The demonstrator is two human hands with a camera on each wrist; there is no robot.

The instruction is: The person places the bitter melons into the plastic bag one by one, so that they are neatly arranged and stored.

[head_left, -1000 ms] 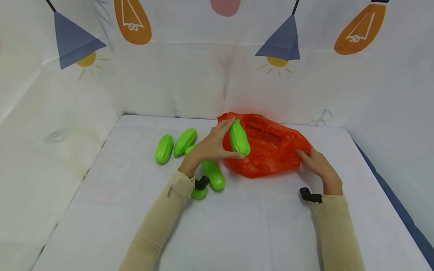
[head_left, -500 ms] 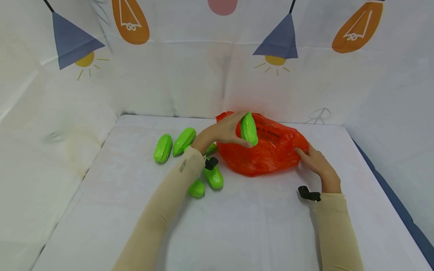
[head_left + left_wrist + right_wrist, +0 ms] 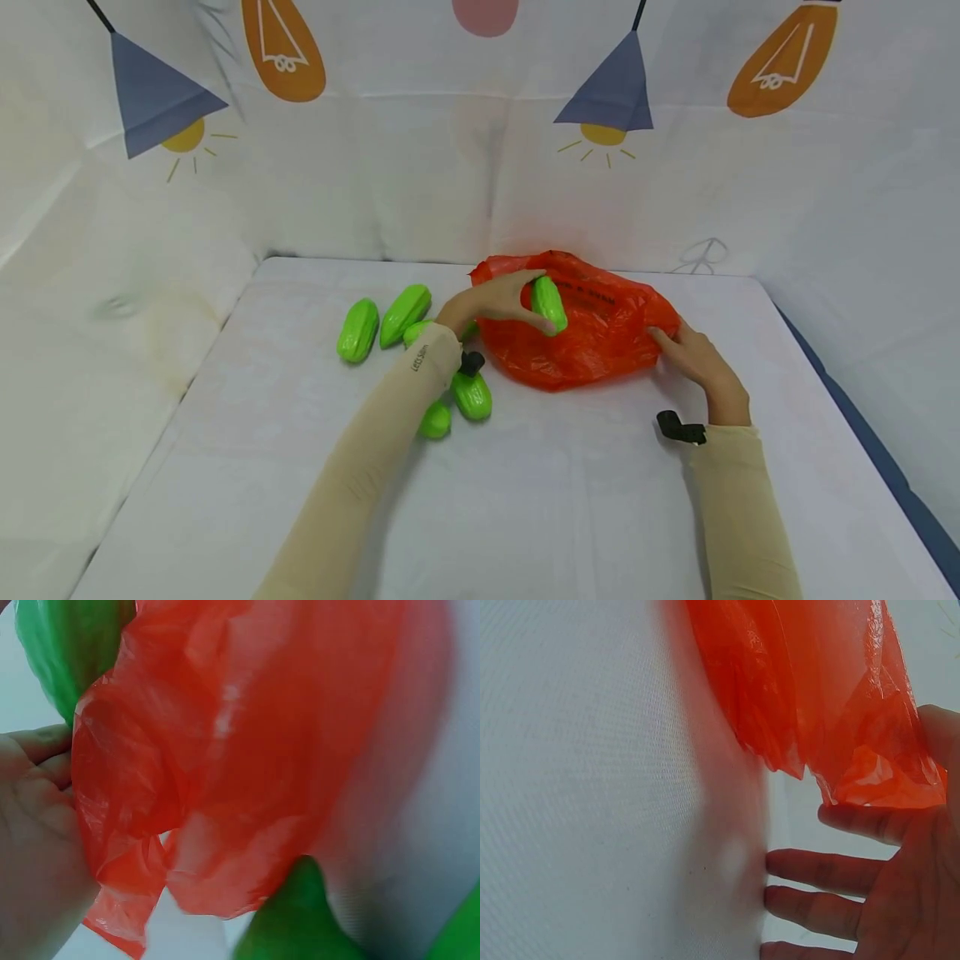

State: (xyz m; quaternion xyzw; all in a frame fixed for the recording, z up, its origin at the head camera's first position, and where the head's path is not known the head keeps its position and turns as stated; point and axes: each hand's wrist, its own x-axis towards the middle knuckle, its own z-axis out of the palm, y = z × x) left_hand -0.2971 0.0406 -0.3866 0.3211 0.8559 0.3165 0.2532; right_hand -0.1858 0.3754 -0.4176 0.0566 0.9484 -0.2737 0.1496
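My left hand (image 3: 504, 297) grips a bright green, ribbed, oblong gourd (image 3: 549, 305) between thumb and fingers, in front of a red plastic bag (image 3: 577, 350) with dark print. In the left wrist view the bag (image 3: 225, 750) partly covers the held gourd (image 3: 71, 645). At the bag's right end, my right hand (image 3: 697, 358) pinches the plastic between thumb and index finger. The right wrist view shows the other fingers (image 3: 821, 874) of that hand stretched out below the bag (image 3: 832, 690). How far the held gourd is inside the bag is something I cannot tell.
Several similar gourds lie on the white table (image 3: 570, 500) left of the bag, one (image 3: 357, 331) at the far left and another (image 3: 472, 396) under my left wrist, partly hidden. A white backdrop (image 3: 435, 183) with printed lamps stands behind the table.
My left hand has carried the gourd rightward over the bag, rising first and then dipping slightly. My right hand keeps its pinch on the bag's right end.
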